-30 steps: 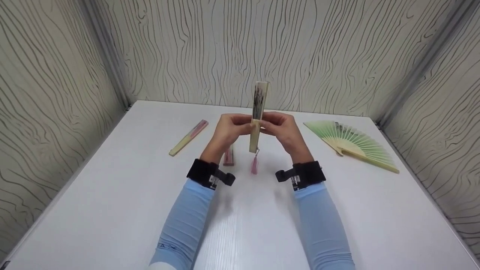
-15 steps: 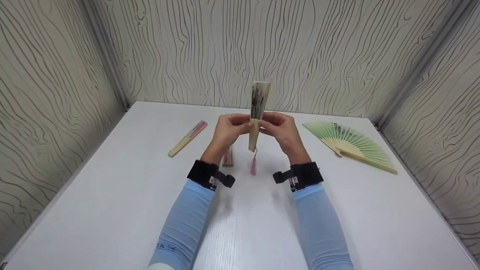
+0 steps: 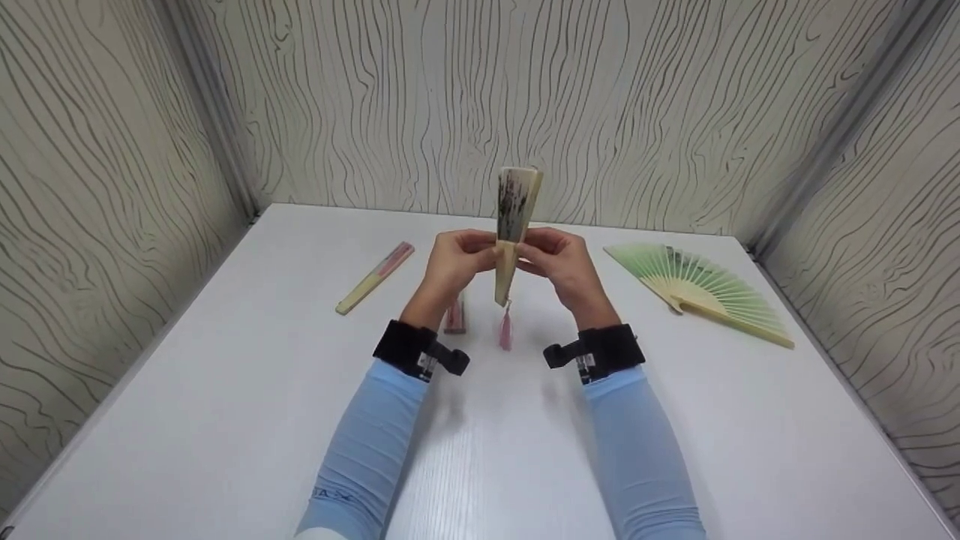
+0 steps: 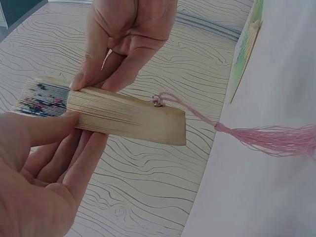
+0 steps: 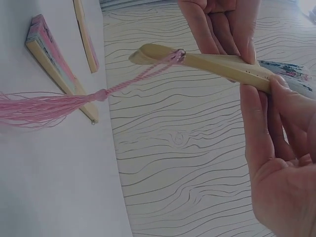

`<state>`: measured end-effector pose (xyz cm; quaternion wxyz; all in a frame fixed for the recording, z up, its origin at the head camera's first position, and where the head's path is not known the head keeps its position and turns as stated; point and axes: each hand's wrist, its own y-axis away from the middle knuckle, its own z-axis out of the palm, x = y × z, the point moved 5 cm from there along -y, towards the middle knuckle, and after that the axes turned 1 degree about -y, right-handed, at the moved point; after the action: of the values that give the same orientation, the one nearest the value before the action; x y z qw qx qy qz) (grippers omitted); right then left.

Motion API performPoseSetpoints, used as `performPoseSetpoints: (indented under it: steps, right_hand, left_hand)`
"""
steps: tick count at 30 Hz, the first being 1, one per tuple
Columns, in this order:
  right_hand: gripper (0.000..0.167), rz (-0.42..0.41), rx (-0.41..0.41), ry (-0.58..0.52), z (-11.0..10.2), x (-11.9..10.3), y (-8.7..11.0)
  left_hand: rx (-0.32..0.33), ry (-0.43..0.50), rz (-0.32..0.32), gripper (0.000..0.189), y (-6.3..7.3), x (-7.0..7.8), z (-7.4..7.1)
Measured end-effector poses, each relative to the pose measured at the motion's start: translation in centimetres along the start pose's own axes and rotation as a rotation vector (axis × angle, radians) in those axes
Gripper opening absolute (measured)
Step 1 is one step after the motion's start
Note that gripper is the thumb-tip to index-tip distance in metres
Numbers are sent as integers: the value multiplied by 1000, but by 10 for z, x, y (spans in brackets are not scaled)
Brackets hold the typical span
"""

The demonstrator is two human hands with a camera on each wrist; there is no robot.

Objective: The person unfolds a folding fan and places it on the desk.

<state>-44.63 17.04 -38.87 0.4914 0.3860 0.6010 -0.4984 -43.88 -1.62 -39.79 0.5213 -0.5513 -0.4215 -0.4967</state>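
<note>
A folding fan (image 3: 513, 206) with pale wooden ribs and a dark floral print stands nearly upright above the table, its ribs slightly spread at the top. My left hand (image 3: 456, 259) pinches it from the left between thumb and fingers, just where ribs meet printed leaf. From the other side my right hand (image 3: 559, 259) pinches it at the same height. A pink tassel (image 4: 271, 136) hangs by a cord from the pivot end of the fan. In the right wrist view the wooden guard (image 5: 222, 66) faces the camera, and the fingers of both hands meet along it.
On the white table (image 3: 247, 390), a closed pink fan (image 3: 375, 277) lies to the left. Another closed pink fan (image 3: 455, 315) is partly hidden behind my left wrist. An open green fan (image 3: 705, 289) lies at the right. Patterned walls (image 3: 480, 97) enclose the table's back and sides.
The held fan's ribs have spread a little, so its printed top looks wider. The fan and both hands have shifted slightly left. The fans on the table stay put.
</note>
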Motion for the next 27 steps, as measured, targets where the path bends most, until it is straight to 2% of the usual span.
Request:
performPoseSetpoints:
  steps: [17, 27]
  right_hand:
    - [30, 35, -13, 19, -2, 0, 0]
    - [29, -4, 10, -6, -7, 0, 0]
  left_hand:
    - [13, 42, 10, 27, -2, -1, -5]
    - [26, 72, -3, 24, -4, -3, -7]
